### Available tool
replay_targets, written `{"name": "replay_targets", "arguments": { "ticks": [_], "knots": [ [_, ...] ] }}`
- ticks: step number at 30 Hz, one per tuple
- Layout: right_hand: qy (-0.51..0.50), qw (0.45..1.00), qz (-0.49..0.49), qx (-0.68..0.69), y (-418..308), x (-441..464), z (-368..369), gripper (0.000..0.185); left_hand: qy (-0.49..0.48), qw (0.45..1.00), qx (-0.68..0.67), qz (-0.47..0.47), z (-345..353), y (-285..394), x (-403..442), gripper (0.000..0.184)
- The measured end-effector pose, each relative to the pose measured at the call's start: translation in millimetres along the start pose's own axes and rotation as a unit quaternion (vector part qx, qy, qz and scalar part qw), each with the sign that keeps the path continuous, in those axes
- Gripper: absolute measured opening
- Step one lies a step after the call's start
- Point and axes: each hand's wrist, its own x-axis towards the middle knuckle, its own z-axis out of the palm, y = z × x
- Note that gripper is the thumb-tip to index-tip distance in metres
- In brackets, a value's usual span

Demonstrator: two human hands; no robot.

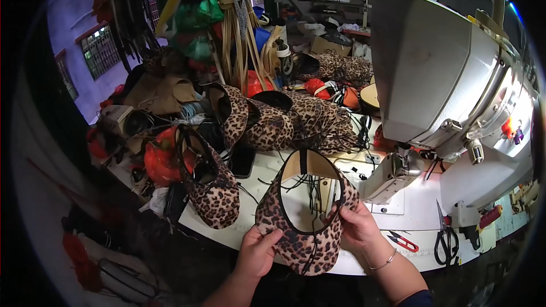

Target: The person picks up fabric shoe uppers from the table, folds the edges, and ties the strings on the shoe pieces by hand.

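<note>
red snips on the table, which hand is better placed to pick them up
Likely the right hand, once it lets go of the visor: the red snips lie just to its right. The left hand grips the visor's opposite side, farther away.

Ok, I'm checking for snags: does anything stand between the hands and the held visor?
Nothing visible: the left hand and right hand hold the visor directly. A black cord hangs over its brim, between them.

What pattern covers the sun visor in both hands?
The sun visor is leopard-print, clearest in head view.
</note>
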Motion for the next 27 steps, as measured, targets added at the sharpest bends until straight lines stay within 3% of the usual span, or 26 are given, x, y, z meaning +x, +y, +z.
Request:
{"name": "replay_targets", "arguments": {
  "ticks": [2, 4, 5, 6, 7, 8, 9, 10, 11, 12, 13, 14, 16, 18, 19, 20, 22, 23, 24, 25, 26, 27],
  "knots": [
    [0.004, 1.000, 0.007, 0.007, -0.1, 1.2, -3.0, 0.030, 0.018, 0.997, 0.067, 0.014, -7.1, -5.2, 9.2, 0.040],
    [0.124, 0.974, -0.012, -0.190, 1.7, 6.2, -10.6, 0.032, 0.036, 0.990, 0.133, 0.027, -8.8, -8.1, 11.2, 0.044],
    [0.239, 0.900, -0.034, -0.364, 1.0, 1.5, -5.9, 0.045, 0.093, 0.931, 0.332, 0.116, -6.3, -8.5, 10.8, 0.050],
    [0.242, 0.898, -0.032, -0.366, 1.2, -4.1, 0.7, 0.045, 0.144, 0.823, 0.512, 0.198, -4.9, -9.9, 9.8, 0.057],
    [0.227, 0.786, -0.182, -0.545, 2.2, -9.4, 9.0, 0.048, 0.220, 0.667, 0.640, 0.312, -13.4, -17.2, 15.8, 0.057],
    [0.196, 0.621, -0.321, -0.687, 3.6, -13.9, 17.2, 0.052, 0.220, 0.669, 0.639, 0.311, -16.2, -14.6, 14.9, 0.057],
    [0.138, 0.558, -0.377, -0.726, 9.1, -23.5, 22.6, 0.050, 0.148, 0.665, 0.663, 0.310, -20.7, -9.0, 13.8, 0.049],
    [-0.006, 0.532, -0.361, -0.766, 13.6, -37.7, 30.9, 0.041, 0.076, 0.658, 0.683, 0.307, -23.2, -5.6, 13.1, 0.042],
    [-0.125, 0.598, -0.201, -0.766, 23.4, -44.6, 35.7, 0.041, 0.047, 0.693, 0.662, 0.281, -21.2, -7.5, 18.6, 0.021],
    [-0.159, 0.524, -0.221, -0.807, 35.6, -58.6, 48.9, 0.039, 0.039, 0.682, 0.667, 0.297, -12.2, -11.1, 25.0, 0.009],
    [-0.182, 0.490, -0.207, -0.827, 51.7, -64.0, 47.7, 0.038, 0.000, 0.660, 0.705, 0.259, 3.0, -15.3, 33.5, 0.010],
    [-0.184, 0.412, -0.199, -0.870, 71.6, -67.0, 33.3, 0.035, -0.021, 0.633, 0.741, 0.223, 12.2, -15.2, 36.6, 0.012],
    [-0.180, 0.466, -0.200, -0.843, 71.4, -67.8, 33.5, 0.033, -0.069, 0.637, 0.742, 0.199, 13.3, -28.2, 46.6, 0.015],
    [-0.206, 0.454, -0.197, -0.845, 72.9, -71.0, 24.4, 0.029, -0.085, 0.693, 0.683, 0.213, 18.5, -27.8, 49.3, 0.013],
    [-0.218, 0.442, -0.191, -0.849, 73.5, -71.5, 20.7, 0.024, -0.052, 0.746, 0.641, 0.173, 19.3, -30.1, 47.6, 0.015],
    [-0.221, 0.441, -0.194, -0.848, 74.0, -71.3, 18.8, 0.024, -0.049, 0.745, 0.642, 0.176, 19.5, -26.2, 44.2, 0.015],
    [-0.175, 0.663, -0.182, -0.705, 75.2, -70.5, 16.6, 0.012, -0.060, 0.861, 0.505, 0.033, 19.2, -18.6, 34.8, 0.018],
    [-0.178, 0.663, -0.180, -0.704, 72.0, -70.6, 22.3, 0.012, -0.074, 0.910, 0.399, -0.084, 13.3, -20.3, 32.4, 0.022],
    [-0.147, 0.749, -0.104, -0.637, 64.4, -70.0, 33.5, 0.014, -0.072, 0.911, 0.397, -0.086, 2.1, -26.9, 29.6, 0.022],
    [-0.112, 0.821, -0.026, -0.559, 58.2, -66.0, 41.9, 0.016, -0.134, 0.904, 0.405, -0.034, -13.8, -37.9, 27.7, 0.022],
    [-0.061, 0.875, -0.053, -0.478, 53.6, -53.8, 39.3, 0.014, -0.196, 0.890, 0.411, 0.019, -29.3, -50.6, 27.4, 0.021],
    [0.099, 0.920, 0.013, -0.379, 38.2, -44.5, 46.8, 0.015, -0.193, 0.906, 0.377, 0.020, -41.9, -66.8, 30.2, 0.022]
  ]
}}
